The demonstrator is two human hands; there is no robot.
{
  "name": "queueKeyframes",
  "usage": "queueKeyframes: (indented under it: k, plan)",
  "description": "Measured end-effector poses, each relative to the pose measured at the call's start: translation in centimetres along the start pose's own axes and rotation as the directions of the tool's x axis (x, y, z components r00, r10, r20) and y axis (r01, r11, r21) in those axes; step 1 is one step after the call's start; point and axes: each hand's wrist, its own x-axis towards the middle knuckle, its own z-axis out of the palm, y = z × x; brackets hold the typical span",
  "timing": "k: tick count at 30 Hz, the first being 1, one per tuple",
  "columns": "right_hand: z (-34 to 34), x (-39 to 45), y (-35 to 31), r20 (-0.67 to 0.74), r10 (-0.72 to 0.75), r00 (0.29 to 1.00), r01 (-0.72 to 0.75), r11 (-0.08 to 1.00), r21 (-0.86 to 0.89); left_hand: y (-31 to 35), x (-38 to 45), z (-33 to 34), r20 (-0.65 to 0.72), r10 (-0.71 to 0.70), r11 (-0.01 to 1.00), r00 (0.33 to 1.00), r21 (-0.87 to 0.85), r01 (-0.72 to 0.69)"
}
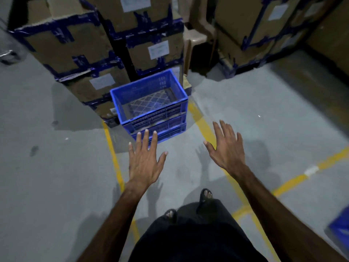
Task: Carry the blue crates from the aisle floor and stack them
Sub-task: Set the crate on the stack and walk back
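blue crate (340, 226) cut by right edge

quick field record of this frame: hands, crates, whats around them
left hand: open, fingers spread, holds nothing
right hand: open, fingers spread, holds nothing
blue crate stack: on the floor ahead, top crate empty
other blue crate: partly seen at the right edge
cardboard boxes: stacked behind the crate stack, blue tape
floor: grey, yellow lines

Dim indoor light, bluish-grey overall. Several soft, overlapping hand shadows (203, 163) fall on the floor (56, 186) below and between the hands, hinting at more than one lamp overhead. Wide-angle bending tilts the cardboard boxes (71, 46) beyond the hands. Edges are blurred and smeared.
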Motion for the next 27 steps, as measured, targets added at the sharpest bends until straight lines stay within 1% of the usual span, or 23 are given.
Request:
queueKeyframes:
  k: [2,5,11,14,17,22,27]
  plan:
    - [0.5,-2.9,-0.7,0.025,0.072,0.997,-0.071,0.997,-0.019,-0.4,-1.2,0.9,0.037,0.050,0.999,0.998,-0.018,-0.049]
    - [1.1,-7.5,-1.3,0.001,0.166,0.986,-0.166,0.986,-0.021,-0.9,-3.0,2.6,0.096,0.140,0.990,0.986,-0.036,-0.137]
    - [1.7,-16.8,0.4,0.012,0.333,0.943,-0.332,0.943,-0.019,0.2,-6.0,4.3,0.193,0.307,0.951,0.932,-0.102,-0.292]
    - [1.6,-20.7,1.8,-0.009,0.423,0.906,-0.423,0.906,0.035,1.7,-7.3,4.4,0.192,0.375,0.925,0.907,-0.146,-0.351]
    - [1.9,-24.2,3.1,-0.023,0.493,0.870,-0.486,0.863,0.135,3.5,-8.8,4.1,0.186,0.427,0.898,0.885,-0.200,-0.391]
    - [1.8,-30.1,5.1,-0.072,0.571,0.817,-0.538,0.802,0.260,6.9,-11.9,3.7,0.172,0.481,0.860,0.859,-0.282,-0.425]
    - [1.0,-37.3,8.6,-0.111,0.657,0.745,-0.591,0.728,0.347,12.1,-15.9,3.4,0.190,0.575,0.809,0.796,-0.279,-0.518]
